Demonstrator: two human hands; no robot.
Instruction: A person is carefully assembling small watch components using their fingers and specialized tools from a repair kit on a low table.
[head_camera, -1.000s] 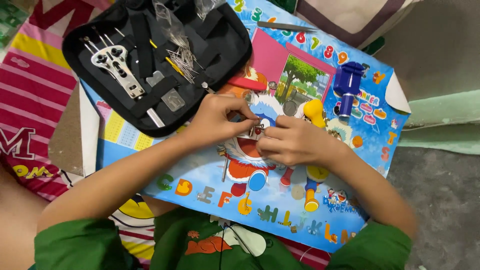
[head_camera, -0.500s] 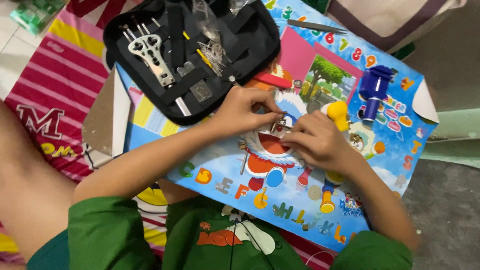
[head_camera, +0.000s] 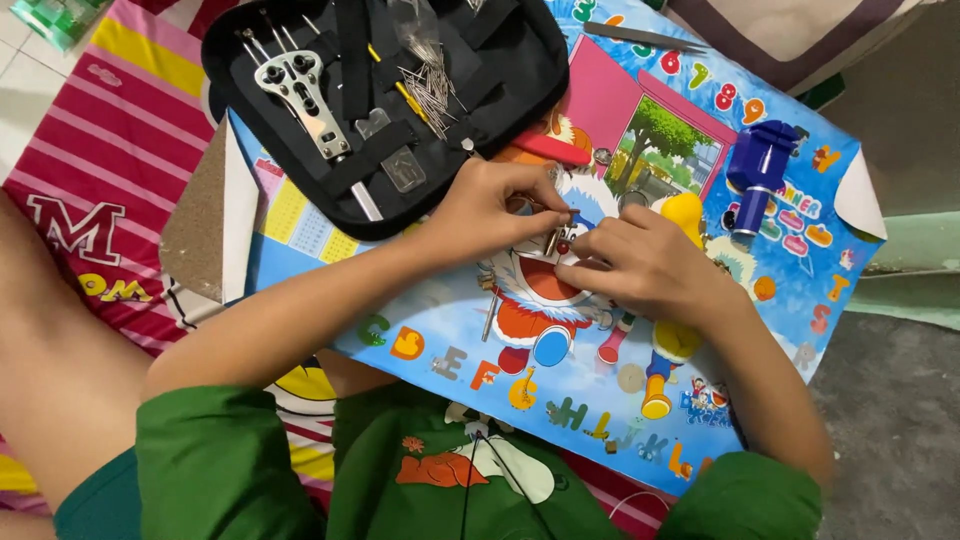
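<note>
One head-worn view, looking steeply down

The single camera sits on the person's head and faces down, close over the colourful cartoon board (head_camera: 700, 330) — the black tool case (head_camera: 400, 100) lies at the frame's top, green sleeves at the bottom edge.

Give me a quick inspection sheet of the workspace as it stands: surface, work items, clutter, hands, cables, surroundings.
Surface: colourful cartoon board printed with letters and numbers, lying on a pink striped mat.
Work items: small metal part pinched between both hands; too small to identify.
Clutter: open black tool case holding a metal wrench-like tool and loose pins; blue tool; tweezers; yellow-handled tool partly under the right hand.
Hands: left hand and right hand both closed on the small part.
Cables: nothing seen.
Surroundings: grey floor, white tiles, person's green shirt.
</note>
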